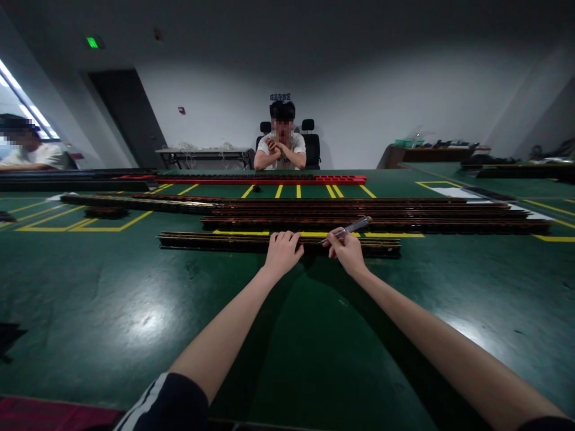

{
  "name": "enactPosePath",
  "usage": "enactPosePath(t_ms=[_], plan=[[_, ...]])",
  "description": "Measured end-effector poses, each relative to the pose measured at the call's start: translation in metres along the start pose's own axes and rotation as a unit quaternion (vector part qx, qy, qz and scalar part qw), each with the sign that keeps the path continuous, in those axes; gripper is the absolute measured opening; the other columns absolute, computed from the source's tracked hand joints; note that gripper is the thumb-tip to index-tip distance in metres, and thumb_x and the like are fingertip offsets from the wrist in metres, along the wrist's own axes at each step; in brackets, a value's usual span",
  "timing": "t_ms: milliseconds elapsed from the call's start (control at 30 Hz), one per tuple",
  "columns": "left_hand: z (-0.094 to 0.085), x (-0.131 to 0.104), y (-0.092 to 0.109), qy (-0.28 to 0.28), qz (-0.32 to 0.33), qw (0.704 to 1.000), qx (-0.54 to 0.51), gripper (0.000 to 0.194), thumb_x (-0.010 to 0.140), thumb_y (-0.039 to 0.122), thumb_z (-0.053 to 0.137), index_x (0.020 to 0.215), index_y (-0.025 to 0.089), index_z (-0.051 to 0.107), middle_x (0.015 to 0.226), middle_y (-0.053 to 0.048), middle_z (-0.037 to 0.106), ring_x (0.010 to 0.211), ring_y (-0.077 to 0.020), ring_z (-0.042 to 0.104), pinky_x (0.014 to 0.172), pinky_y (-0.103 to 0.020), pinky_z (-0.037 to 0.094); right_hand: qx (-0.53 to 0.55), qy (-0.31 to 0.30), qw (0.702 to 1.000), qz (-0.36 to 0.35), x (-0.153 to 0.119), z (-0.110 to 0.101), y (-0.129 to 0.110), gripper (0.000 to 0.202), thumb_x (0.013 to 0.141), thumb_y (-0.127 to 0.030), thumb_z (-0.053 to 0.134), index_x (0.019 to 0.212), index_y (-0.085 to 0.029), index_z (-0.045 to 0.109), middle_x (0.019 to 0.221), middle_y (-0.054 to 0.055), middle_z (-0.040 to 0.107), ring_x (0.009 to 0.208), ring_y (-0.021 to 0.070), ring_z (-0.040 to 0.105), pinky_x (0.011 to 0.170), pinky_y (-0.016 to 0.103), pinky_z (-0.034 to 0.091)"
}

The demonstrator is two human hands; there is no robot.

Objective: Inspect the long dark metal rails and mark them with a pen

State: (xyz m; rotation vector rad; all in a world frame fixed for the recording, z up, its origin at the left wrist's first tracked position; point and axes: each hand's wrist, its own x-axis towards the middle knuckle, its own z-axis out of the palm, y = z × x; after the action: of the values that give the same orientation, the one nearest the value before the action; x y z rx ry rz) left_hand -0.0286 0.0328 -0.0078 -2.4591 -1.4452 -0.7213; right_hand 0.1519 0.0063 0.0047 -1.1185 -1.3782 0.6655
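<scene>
A long dark rail with thin gold-coloured edges (215, 240) lies across the green table (135, 299) in front of me. My left hand (284, 251) rests on the middle of this rail, its fingers bent over the top and gripping it. Just to the right, my right hand (345, 248) is closed around a screwdriver with a clear handle (358, 225). The screwdriver's thin shaft points left and down to the rail, between the two hands. Whether its tip touches the rail cannot be made out.
Behind the rail lies a wide stack of similar long strips (381, 215). Farther back is a red and black strip (341, 179). A person (281, 149) sits across the table, hands together; another person (36, 152) sits at the far left.
</scene>
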Motion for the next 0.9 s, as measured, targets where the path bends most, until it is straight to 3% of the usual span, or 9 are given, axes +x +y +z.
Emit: enactPosePath(t_ms=[900], plan=[[-0.0048,0.0020,0.0047,-0.002,-0.022,1.000,0.009,0.034,0.091,0.032,0.045,0.116,0.015,0.061,0.112,-0.011,0.066,0.105,-0.0246,0.059,0.098,-0.044,0.041,-0.021,-0.003,1.000,-0.003,0.0004,-0.0004,0.0011,0.045,0.076,-0.062,0.059,0.072,-0.018,0.054,0.063,0.005,0.068,0.037,0.0104,0.054,0.036,0.022,0.041]])
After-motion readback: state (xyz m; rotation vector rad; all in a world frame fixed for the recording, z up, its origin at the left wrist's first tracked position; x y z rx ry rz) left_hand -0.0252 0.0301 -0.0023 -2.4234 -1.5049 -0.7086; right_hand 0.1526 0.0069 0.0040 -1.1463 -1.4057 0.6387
